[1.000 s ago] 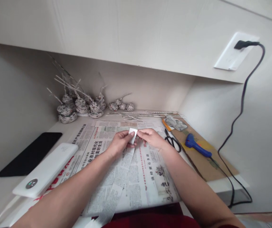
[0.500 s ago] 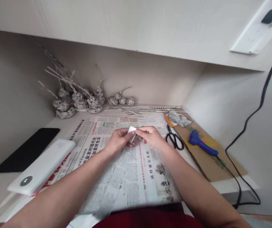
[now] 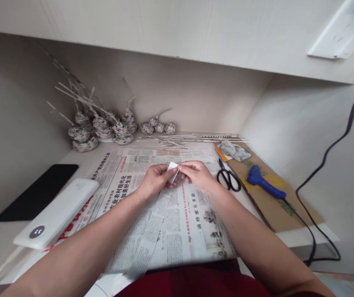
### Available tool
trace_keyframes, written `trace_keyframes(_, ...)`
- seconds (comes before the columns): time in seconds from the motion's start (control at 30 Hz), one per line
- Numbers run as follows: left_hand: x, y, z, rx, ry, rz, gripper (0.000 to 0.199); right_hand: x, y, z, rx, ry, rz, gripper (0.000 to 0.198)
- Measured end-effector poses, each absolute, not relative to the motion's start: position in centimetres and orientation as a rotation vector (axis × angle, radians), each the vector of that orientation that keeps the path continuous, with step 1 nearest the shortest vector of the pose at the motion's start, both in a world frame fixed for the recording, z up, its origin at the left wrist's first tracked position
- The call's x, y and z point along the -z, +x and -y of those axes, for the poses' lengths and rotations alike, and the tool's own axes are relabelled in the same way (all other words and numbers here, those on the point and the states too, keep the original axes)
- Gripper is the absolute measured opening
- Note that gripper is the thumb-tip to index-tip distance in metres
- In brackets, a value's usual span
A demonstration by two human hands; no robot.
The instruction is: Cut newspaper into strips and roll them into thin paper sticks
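A small white piece of paper is held above the newspaper that covers the tabletop. My left hand grips it from the left, thumb on top and fingers curled beneath. From the right, my right hand pinches its corner between thumb and forefinger. The underside of the paper and some fingertips are hidden. A narrow strip of newsprint lies below the hands, on the sheets.
Black-handled scissors lie right of my hands, beside cardboard bearing a blue glue gun and a crumpled grey cloth. A white power bank and black slab lie left. Woven paper gourds and thin paper sticks sit behind.
The camera view has shifted slightly. Both hands stay on the white paper, with only a slight movement of the right fingers at its corner.
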State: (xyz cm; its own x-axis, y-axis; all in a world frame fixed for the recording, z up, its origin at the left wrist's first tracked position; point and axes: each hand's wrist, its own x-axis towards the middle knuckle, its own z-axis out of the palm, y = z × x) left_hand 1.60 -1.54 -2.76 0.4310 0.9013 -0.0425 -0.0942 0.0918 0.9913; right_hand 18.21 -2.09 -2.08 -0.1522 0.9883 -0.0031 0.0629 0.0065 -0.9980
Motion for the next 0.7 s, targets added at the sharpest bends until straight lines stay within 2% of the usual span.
trace_keyframes(0.4, 2.92, 1.60, 1.55, -0.876, 1.241, -0.853, 0.031, 1.94, 17.74, 2.06, -1.378, -1.163, 1.213, 0.023)
trace_keyframes(0.7, 2.79, 1.63, 1.71, -0.861, 1.244, -0.851, 0.028, 2.58, 17.47, 1.89, -1.341, -1.160, 1.115, 0.029)
